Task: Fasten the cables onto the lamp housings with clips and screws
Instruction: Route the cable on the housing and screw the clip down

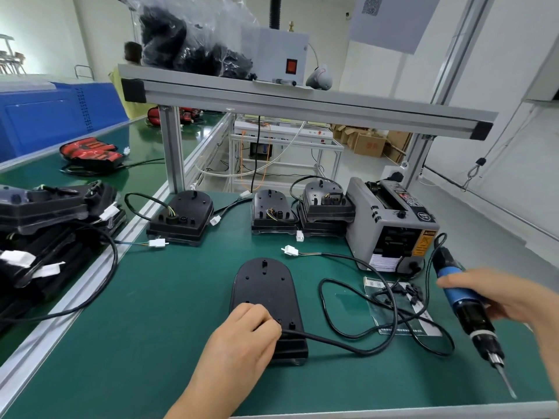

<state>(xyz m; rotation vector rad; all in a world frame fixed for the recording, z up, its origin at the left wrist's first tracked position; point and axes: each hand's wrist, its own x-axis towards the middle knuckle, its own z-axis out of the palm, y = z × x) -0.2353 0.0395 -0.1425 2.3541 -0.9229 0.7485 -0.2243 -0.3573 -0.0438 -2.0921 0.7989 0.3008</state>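
Left hand (pixel 242 331) is sitting on the near end of the black lamp housing (pixel 266 294), fingers curled down right where the cable (pixel 348 343) comes out. The fingertips are tucked under the knuckles, so I honestly can't tell if they're pinching the cable or a clip or just pressing. The near end of the housing is mostly covered by that hand.

Right hand (pixel 496 294) is wrapped around an electric screwdriver (pixel 467 309), bit angled down and not touching the counter (pixel 151 328). The wrist runs off the frame edge.

The housing is smooth matte plastic, a long rounded oval with little screw bosses, lying flat on the green mat just beyond the left hand. The cable is a black rubbery loop snaking between the two hands and ending in a white plug (pixel 289 250) beyond them.

Under the cable, near the right hand, there's a clear plastic bag (pixel 399 306) with small black bits, too small to identify. Beyond the right hand is a boxy grey tape dispenser (pixel 390 228), label unreadable. More housings (pixel 181 217) sit well beyond the left hand.
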